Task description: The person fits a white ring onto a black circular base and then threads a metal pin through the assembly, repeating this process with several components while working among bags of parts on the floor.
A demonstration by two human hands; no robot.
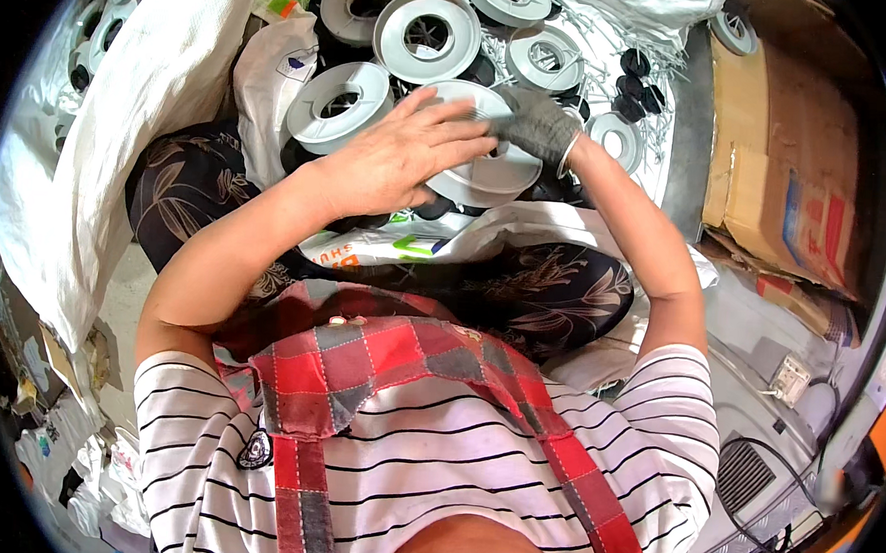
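Note:
My bare left hand (394,159) reaches in with its fingers stretched out and slightly apart, smeared a little by motion. Its fingertips lie over a pale grey plastic ring-shaped disc (493,184) with a dark centre. On the far right side of that disc is my right hand (541,128) in a dark grey glove, its fingers blurred, so their grip is unclear. Similar discs surround the hands: one left of them (333,116), one beyond (414,60), and a smaller ring (615,140) to the right. Whether either hand touches the disc is hard to tell.
Thin white sticks (661,128) and small black round parts (631,86) lie scattered at the right. A cardboard box (785,164) stands at the far right. White woven sacking (157,91) rises at the left. A cable (788,480) runs at lower right.

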